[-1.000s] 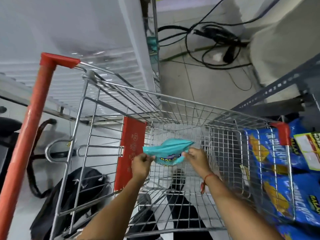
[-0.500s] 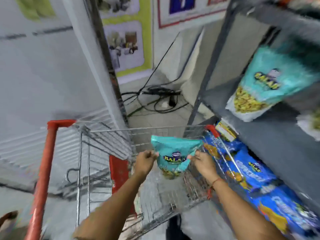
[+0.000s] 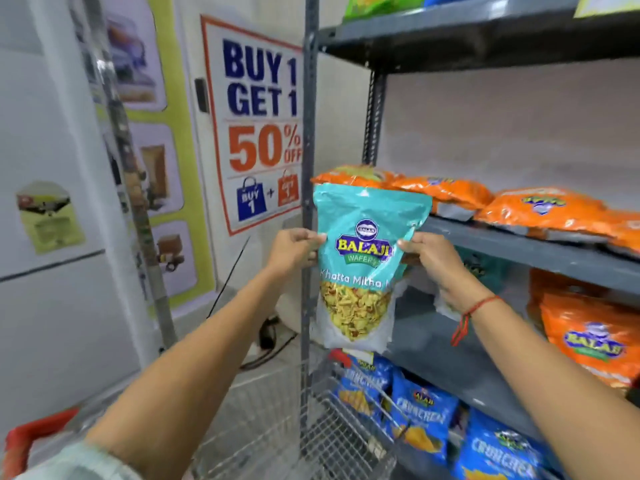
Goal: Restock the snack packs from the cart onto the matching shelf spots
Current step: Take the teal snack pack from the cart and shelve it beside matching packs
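A teal Balaji snack pack (image 3: 363,268) hangs upright in front of the grey shelf rack's left post (image 3: 309,202). My left hand (image 3: 292,249) pinches its left edge and my right hand (image 3: 431,259) pinches its right edge. Behind my right hand, another teal pack (image 3: 485,271) shows on the middle shelf (image 3: 450,355). The wire cart (image 3: 332,441) is below, with its red handle (image 3: 24,441) at the lower left.
Orange packs (image 3: 540,211) lie on the upper shelf and another orange pack (image 3: 592,337) stands at the right. Blue Crunchex packs (image 3: 426,417) fill the bottom shelf. A "Buy 1 Get 1" poster (image 3: 259,126) hangs on the wall, with cables (image 3: 270,344) on the floor.
Both hands have lifted the teal pack out of the cart and up to shelf height. The view has swung up from the cart to the shelves.
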The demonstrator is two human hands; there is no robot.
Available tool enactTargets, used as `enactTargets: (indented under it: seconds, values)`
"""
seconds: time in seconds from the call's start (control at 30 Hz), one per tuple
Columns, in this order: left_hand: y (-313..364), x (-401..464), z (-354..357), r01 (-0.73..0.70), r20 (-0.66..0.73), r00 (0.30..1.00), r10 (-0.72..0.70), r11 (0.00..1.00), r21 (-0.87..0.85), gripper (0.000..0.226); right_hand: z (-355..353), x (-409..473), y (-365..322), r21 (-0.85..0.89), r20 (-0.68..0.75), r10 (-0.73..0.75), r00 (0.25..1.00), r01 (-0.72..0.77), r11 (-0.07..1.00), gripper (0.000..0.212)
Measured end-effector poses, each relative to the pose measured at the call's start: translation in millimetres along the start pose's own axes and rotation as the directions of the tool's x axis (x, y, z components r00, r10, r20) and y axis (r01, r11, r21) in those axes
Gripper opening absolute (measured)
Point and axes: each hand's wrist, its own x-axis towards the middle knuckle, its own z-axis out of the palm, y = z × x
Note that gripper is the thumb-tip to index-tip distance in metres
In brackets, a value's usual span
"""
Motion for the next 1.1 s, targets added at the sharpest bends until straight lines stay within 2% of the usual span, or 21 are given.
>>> enactTargets:
  seconds: [0.1,0.23,0.4,0.5,0.6,0.7,0.9,1.0,1.1]
  values:
    - [36.4,7.3,18.9,-0.026,-0.006,1.000,0.026,1.000,-0.017,0.026,-21.6,2.4,-33.6,0.103,-0.054,-0.033,0.998,0.039,0.994,0.026]
    - [54.6,16.7,35.0,-0.008,0.006,1.000,0.008,0.999,-0.041,0.029,-40.9,-0.1,-48.3,0.098,-0.104,-0.029,0.994,0.039,0.994,0.029]
    - [50.7,34.3,47.6,0.009,0.041,0.999,-0.008,1.000,-0.023,0.020,-54.6,0.3,-43.0,0.059,-0.122,0.013,0.992,-0.006,0.998,0.022]
    - [37.2,48.0,54.8,0.024,0.086,0.996,-0.022,1.000,-0.019,0.012,-60.9,0.5,-31.4,0.043,-0.145,0.028,0.989,-0.022,0.999,0.033]
    - [13.1,63.7,65.1,0.064,0.124,0.990,-0.063,0.998,0.001,0.012,-66.5,-1.7,-8.2,0.019,-0.098,0.054,0.994,-0.053,0.998,0.015]
    - [-21.6,75.4,83.1,0.121,0.137,0.983,-0.125,0.992,0.034,0.007,-72.2,0.9,31.3,0.007,-0.066,0.124,0.990,-0.124,0.992,0.019]
    - [-97.3,99.8,137.4,0.192,0.119,0.970,-0.212,0.968,0.163,0.010,-93.9,16.7,118.3,-0.111,-0.168,0.239,0.956,-0.259,0.960,0.021]
    - [-129.9,113.6,169.8,0.229,0.145,0.956,-0.254,0.959,0.166,0.018,-107.5,28.8,155.5,-0.147,-0.216,0.271,0.938,-0.306,0.941,0.025]
    - [-155.9,128.0,201.2,0.237,0.173,0.951,-0.257,0.963,0.130,0.015,-123.8,42.5,187.1,-0.172,-0.270,0.276,0.922,-0.328,0.929,0.022]
